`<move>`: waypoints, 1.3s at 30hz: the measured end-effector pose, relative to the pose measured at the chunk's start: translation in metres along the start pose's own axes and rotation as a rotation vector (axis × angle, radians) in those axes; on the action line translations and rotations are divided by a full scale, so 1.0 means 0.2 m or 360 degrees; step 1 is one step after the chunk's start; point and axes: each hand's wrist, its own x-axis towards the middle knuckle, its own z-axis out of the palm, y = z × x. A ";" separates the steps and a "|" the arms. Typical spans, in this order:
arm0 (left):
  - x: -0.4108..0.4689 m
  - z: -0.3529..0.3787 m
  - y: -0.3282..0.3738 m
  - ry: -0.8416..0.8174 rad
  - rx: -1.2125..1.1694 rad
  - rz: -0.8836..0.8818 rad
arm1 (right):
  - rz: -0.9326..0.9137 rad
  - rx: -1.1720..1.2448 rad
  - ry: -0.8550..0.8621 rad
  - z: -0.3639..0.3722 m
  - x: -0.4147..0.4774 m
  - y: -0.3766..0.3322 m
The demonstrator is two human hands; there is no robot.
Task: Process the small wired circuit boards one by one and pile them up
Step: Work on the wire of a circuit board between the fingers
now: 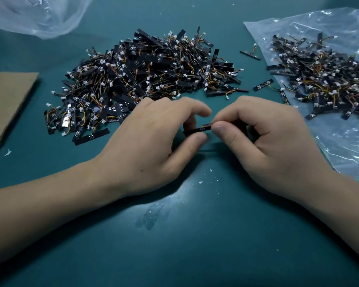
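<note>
Small wired circuit board, a narrow black strip, is pinched between a person's two hands just above the teal desk, near its middle and in front of the big heap. The left hand takes one end between thumb and curled fingers. The right hand closes thumb and forefinger on the other end, so each grip is clenched on the same board, apparently to steady it while one end is worked. What is being done at that end is too small to tell.

Behind the hands spreads the large pile of boards with orange and yellow leads and white plugs, lying directly on the desk. A second pile rests on a clear plastic bag to the right, within easy reach of the right hand. Which pile is supply and which is finished cannot be told. A stray board lies between the piles. Cardboard and another bag sit at the left.
</note>
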 end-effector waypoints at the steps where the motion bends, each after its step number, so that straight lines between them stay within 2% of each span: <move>1: 0.00 0.00 0.00 0.0017 -0.0017 0.0018 | 0.0007 0.0035 0.0052 0.00 0.00 0.00; 7: 0.00 -0.02 0.02 0.0098 -0.0072 0.0000 | 0.0005 0.0117 0.0196 -0.01 -0.01 0.01; 12: 0.00 -0.01 0.02 -0.0015 0.0077 0.0018 | -0.0101 -0.0022 0.0310 0.01 -0.02 -0.03; 18: -0.01 0.00 0.01 0.0008 0.0062 -0.0124 | -0.0204 0.0020 0.0019 0.01 -0.03 -0.04; 22: 0.00 -0.01 0.00 0.0003 -0.0138 -0.0129 | -0.0119 0.0215 -0.0039 0.00 -0.02 -0.03; 26: 0.00 -0.02 0.00 0.0024 -0.0199 -0.0156 | 0.0148 0.0570 0.0132 -0.02 -0.03 -0.04; 32: 0.00 -0.02 0.00 0.0020 -0.0188 -0.0116 | 0.0252 0.0264 -0.0216 0.00 0.00 -0.04; 39: 0.00 -0.05 0.03 -0.0088 -0.0298 0.0002 | 0.0284 0.0333 -0.0091 -0.01 0.00 -0.04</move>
